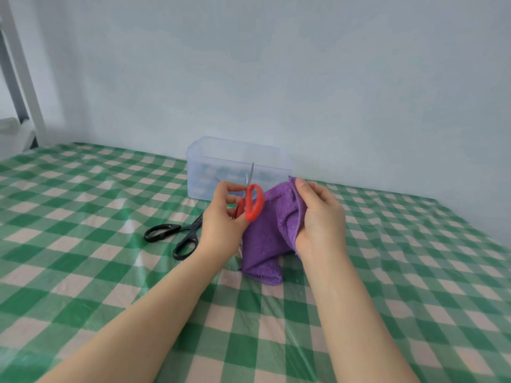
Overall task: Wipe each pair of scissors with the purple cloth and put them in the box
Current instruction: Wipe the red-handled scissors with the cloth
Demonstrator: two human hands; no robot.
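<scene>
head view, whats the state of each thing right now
red scissors, held off the table in the left hand, blades pointing up, nearly closed
black scissors, lying flat on the table, handles spread, untouched
purple cloth, gripped by the right hand, lower end on the table
box, upright, no lid on
left hand, pinches the red scissors' handle
right hand, grips the purple cloth

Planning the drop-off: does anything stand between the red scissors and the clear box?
Nothing visible does. The left hand holds the red scissors just in front of the box, which shows no lid. The purple cloth, in the right hand, is off to the right; the black scissors lie lower left.
</scene>
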